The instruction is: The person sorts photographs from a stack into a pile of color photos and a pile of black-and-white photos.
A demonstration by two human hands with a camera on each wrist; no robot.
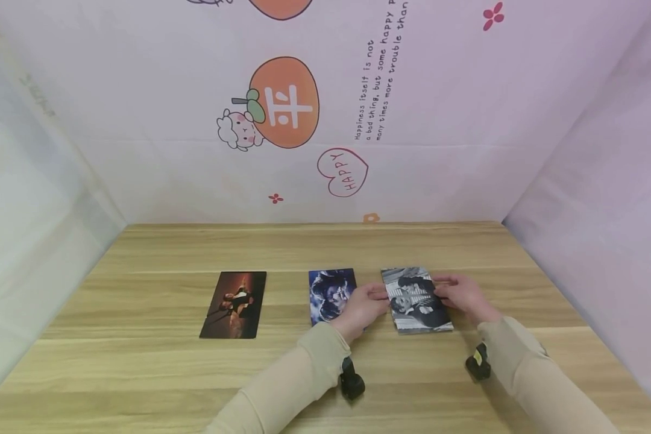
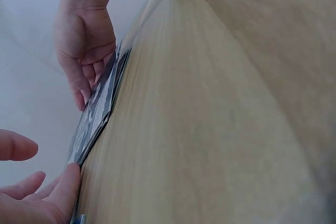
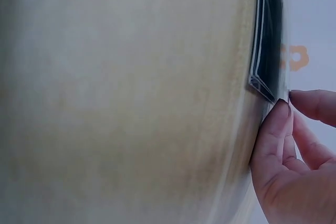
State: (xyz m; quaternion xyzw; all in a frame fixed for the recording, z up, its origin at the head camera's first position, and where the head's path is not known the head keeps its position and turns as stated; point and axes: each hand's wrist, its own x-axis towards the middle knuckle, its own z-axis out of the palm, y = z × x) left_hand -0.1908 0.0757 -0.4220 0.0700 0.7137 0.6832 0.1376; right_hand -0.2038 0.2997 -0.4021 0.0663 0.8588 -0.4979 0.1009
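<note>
A black-and-white photo card (image 1: pixel 416 301) lies on the wooden table at the right, with more than one layer showing along its edge in both wrist views. My left hand (image 1: pixel 363 307) reaches over a blue photo card (image 1: pixel 325 289) and touches the left edge of the black-and-white one. In the left wrist view, the left thumb (image 2: pixel 18 146) stands apart from the fingers, which meet the card's near end. My right hand (image 1: pixel 466 296) has its fingertips at the card's right edge. Close by the stack's corner (image 3: pixel 261 85), the right fingers (image 3: pixel 273 135) are extended in the right wrist view.
A dark photo card (image 1: pixel 233 304) with figures in warm light lies on the table (image 1: pixel 141 361) at the left. Black wrist devices (image 1: pixel 351 380) hang below both sleeves. A white printed cloth (image 1: pixel 439 120) walls off the back and sides.
</note>
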